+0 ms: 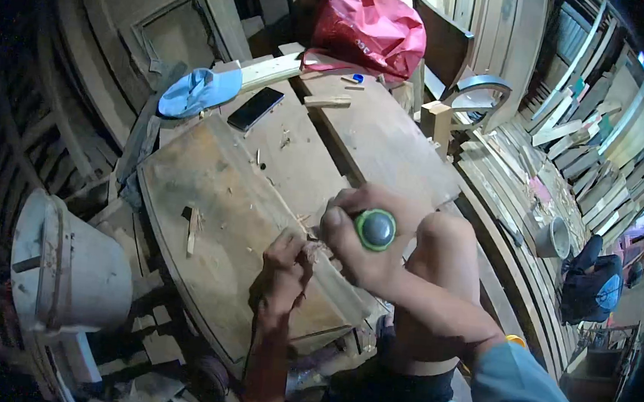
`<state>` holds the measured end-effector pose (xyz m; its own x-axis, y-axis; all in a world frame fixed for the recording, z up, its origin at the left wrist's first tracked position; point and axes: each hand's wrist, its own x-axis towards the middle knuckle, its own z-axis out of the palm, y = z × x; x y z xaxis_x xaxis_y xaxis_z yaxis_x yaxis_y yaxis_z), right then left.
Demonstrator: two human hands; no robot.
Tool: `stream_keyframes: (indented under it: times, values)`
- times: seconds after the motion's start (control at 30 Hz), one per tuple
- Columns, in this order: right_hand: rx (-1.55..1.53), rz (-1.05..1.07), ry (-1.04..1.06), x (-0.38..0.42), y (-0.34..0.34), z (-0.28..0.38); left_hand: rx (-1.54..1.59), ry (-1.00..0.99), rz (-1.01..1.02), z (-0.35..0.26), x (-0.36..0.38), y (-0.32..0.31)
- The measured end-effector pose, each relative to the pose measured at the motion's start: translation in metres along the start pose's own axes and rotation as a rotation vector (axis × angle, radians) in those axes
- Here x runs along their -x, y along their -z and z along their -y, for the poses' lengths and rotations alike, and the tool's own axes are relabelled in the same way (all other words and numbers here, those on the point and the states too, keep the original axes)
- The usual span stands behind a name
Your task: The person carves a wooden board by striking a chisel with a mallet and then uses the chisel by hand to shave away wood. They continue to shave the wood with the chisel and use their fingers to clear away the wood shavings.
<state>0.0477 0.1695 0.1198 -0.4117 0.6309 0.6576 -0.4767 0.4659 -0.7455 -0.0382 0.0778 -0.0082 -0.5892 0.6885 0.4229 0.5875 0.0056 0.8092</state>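
My right hand (346,233) is wrapped round a tool with a thick handle (376,229), seen end-on, with a grey cap and a green ring. The tool's working end is hidden behind the hand. Just left of it my left hand (286,266) is closed, fingers curled at the raised wooden strip of a door-like panel (232,285). What those fingers pinch, if anything, cannot be made out. A small wood splinter (192,230) and several shavings lie on the panel.
Beyond the panel, boards bear a black phone (256,109), a blue cap (200,92) and a red plastic bag (370,27). At left stands a white bucket (93,274); a smaller bucket (553,238) is at right. My bent knee (447,249) is beside the right hand.
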Motion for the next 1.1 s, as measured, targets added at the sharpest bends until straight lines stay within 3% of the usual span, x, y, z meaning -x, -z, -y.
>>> stream_keyframes:
  times: [0.07, 0.1, 0.13, 0.2, 0.23, 0.33, 0.37, 0.47, 0.5, 0.6, 0.8, 0.87, 0.93, 1.0, 1.07, 1.1]
  values:
    - [0.115, -0.001, -0.171, 0.002, 0.004, -0.005, 0.080, 0.014, 0.040, -0.004, -0.002, 0.000]
    - [0.185, 0.039, -0.057, -0.002, 0.004, -0.008, 0.043, -0.115, -0.012, 0.005, -0.003, -0.006]
    - [0.191, 0.033, -0.051, -0.001, 0.006, -0.006, 0.047, -0.123, -0.008, 0.008, -0.004, -0.010]
    - [0.009, -0.041, -0.073, -0.003, 0.001, 0.006, 0.126, -0.041, -0.046, 0.009, -0.003, -0.012]
    - [-0.105, -0.051, -0.143, -0.002, 0.001, 0.007, 0.018, -0.051, 0.025, 0.010, 0.001, -0.003]
    - [0.114, 0.048, -0.093, 0.001, 0.004, -0.014, 0.118, 0.081, 0.048, 0.021, 0.007, -0.011]
    - [0.101, 0.067, -0.109, 0.002, 0.004, -0.013, -0.048, -0.130, 0.033, -0.004, -0.005, 0.000]
    - [-0.067, -0.048, -0.051, -0.001, -0.002, 0.000, 0.028, -0.026, 0.043, -0.001, -0.004, 0.002]
    - [-0.050, -0.041, -0.128, -0.001, -0.001, -0.001, 0.082, 0.000, 0.017, 0.007, 0.000, -0.004]
    - [0.142, 0.026, -0.108, -0.002, 0.003, -0.004, 0.010, -0.137, -0.013, 0.012, -0.003, -0.009]
    - [0.125, 0.001, -0.100, -0.001, 0.001, -0.006, 0.052, -0.088, 0.005, 0.002, -0.001, -0.004]
    - [0.083, 0.004, -0.010, -0.002, 0.000, -0.005, -0.060, -0.077, -0.031, -0.004, -0.006, -0.004]
    - [0.073, 0.021, -0.075, -0.002, -0.001, -0.009, -0.121, -0.086, -0.012, -0.014, -0.005, 0.004]
    - [0.072, 0.025, -0.194, 0.000, 0.004, -0.010, 0.184, 0.178, 0.014, -0.015, -0.002, 0.001]
    - [0.138, 0.027, -0.032, -0.003, 0.003, -0.009, 0.257, 0.157, 0.004, 0.001, -0.002, -0.007]
    - [0.109, 0.003, -0.034, -0.003, 0.003, -0.003, 0.118, 0.069, -0.006, 0.000, -0.005, -0.005]
